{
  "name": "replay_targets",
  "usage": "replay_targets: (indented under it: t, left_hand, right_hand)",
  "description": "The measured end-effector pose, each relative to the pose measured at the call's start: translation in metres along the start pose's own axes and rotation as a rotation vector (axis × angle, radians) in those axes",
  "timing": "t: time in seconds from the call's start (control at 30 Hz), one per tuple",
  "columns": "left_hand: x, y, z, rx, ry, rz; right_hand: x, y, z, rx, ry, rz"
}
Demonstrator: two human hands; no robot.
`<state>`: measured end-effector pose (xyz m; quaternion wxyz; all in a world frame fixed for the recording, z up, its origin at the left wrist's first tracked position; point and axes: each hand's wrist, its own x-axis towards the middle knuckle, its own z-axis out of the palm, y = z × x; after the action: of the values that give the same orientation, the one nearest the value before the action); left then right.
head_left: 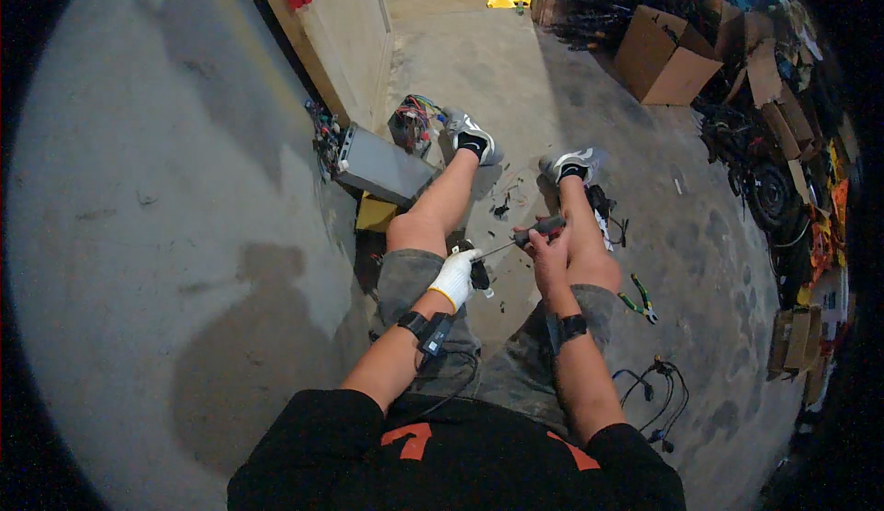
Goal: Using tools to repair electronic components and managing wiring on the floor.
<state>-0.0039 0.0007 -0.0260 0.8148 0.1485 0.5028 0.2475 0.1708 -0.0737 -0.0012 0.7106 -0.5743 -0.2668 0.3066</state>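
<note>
Between my knees, my left hand, in a white knit glove, is closed on a small black part with white tags or tabs on it. My bare right hand grips a dark-bodied screwdriver, possibly powered, whose long thin shaft points down-left to the black part. Whether the tip touches it is hard to tell. Small dark scraps lie on the floor between my legs, and green-handled pliers lie beside my right knee.
A grey metal case, a wired unit and a yellow box sit by my left leg. A wall and open doorway are ahead-left. Cardboard boxes and piled parts with a wheel line the right. Cables lie near my right hip.
</note>
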Motion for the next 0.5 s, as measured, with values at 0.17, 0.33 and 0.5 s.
replay_targets:
  t: [0.17, 0.33, 0.5]
  left_hand:
    - [0.014, -0.004, -0.02, 0.004, -0.06, 0.001]
    - [-0.011, 0.004, 0.007, -0.019, -0.105, 0.011]
    - [-0.017, 0.005, 0.01, -0.035, -0.116, 0.013]
  right_hand:
    - [-0.005, -0.017, 0.015, 0.056, 0.06, 0.096]
    - [0.012, 0.003, -0.015, -0.149, 0.125, -0.078]
    - [0.006, -0.013, -0.008, -0.234, 0.088, -0.165]
